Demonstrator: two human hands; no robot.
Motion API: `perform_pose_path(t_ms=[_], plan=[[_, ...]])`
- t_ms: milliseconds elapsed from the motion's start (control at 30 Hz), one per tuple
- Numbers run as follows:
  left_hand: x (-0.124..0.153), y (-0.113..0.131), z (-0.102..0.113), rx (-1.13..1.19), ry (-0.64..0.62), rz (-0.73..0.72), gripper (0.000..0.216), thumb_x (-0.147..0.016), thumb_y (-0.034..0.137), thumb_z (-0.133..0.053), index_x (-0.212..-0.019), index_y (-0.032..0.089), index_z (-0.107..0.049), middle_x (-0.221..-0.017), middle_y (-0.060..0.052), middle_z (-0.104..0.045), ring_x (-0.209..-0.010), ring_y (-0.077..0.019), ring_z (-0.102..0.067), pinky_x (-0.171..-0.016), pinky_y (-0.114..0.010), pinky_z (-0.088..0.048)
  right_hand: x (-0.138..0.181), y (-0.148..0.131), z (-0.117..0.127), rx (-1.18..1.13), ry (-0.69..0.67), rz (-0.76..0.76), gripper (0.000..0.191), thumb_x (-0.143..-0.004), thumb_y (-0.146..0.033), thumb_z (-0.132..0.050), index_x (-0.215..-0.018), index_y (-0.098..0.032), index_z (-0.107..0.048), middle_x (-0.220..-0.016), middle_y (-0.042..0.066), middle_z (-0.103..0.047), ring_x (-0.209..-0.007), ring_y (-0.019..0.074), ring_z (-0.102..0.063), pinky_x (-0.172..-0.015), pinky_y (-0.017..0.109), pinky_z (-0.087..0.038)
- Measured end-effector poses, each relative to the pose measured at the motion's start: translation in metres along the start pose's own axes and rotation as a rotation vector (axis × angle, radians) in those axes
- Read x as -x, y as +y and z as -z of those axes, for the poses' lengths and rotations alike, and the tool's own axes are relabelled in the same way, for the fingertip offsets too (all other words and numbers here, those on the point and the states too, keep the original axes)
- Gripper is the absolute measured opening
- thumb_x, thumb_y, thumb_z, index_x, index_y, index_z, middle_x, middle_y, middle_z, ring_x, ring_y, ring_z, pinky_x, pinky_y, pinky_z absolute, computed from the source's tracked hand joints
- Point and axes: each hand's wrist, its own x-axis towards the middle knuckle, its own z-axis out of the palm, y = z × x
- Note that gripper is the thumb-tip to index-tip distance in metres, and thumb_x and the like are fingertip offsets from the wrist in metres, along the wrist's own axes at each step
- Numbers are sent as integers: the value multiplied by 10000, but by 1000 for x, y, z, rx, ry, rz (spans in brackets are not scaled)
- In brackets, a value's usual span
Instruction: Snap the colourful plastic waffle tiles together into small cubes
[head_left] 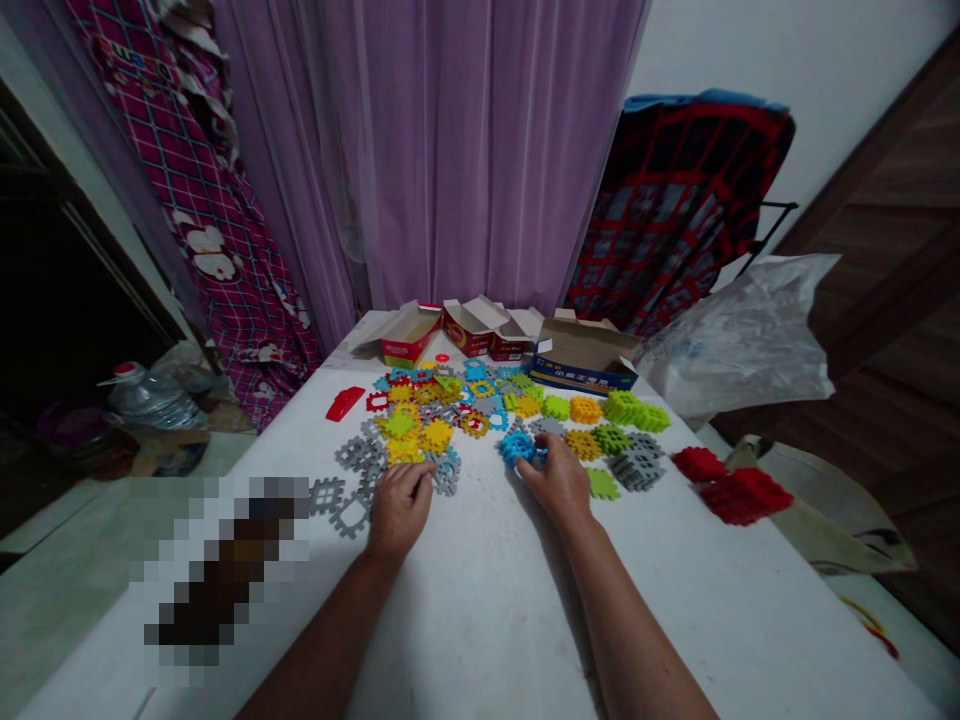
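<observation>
Your right grip [559,480] is narrow, thumb and fingertips closed on the right end of the blue pieces [514,449], which sit on the desk [480,610] just ahead and to the left of your palm. Your left grip [400,508] is curled at the near edge of the mixed pile [405,424], beside a gray piece [448,474]; you cannot tell whether it pinches anything. The blue pieces lie between your two hands, nearer the right. A flat green piece [602,484] lies just right of your right hand.
</observation>
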Motion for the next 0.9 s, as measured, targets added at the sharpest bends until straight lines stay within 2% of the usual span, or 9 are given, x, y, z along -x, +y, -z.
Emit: perform_pose_path(t_ms=[433,600,900], plan=[[-1,1,1,21,-25,25,231,-912,222,-491,-926,233,-722,-858,-31,-746,-849,-191,-672,-808,-335,-509,0,0,0,-4,-5,-1,361,-785,-391,-643,-1098,-218,-588,-1051,68,-681,-921,216,-614,-683,287,-387],[-1,2,2,7,-27,28,228,-907,215,-489,-906,232,-716,-846,-32,-744,-842,-191,-672,-803,-338,-512,1,2,-1,-16,50,27,364,-782,-399,-643,-1096,-221,-596,-1029,60,-688,-906,209,-612,-698,286,-392],[-2,0,3,12,-24,20,229,-908,194,-488,-921,223,-715,-854,-28,-740,-849,-189,-669,-818,-336,-511,3,10,-3,-77,68,38,260,-857,-334,-524,-1039,-193,-646,-983,61,-685,-885,194,-616,-725,282,-409]])
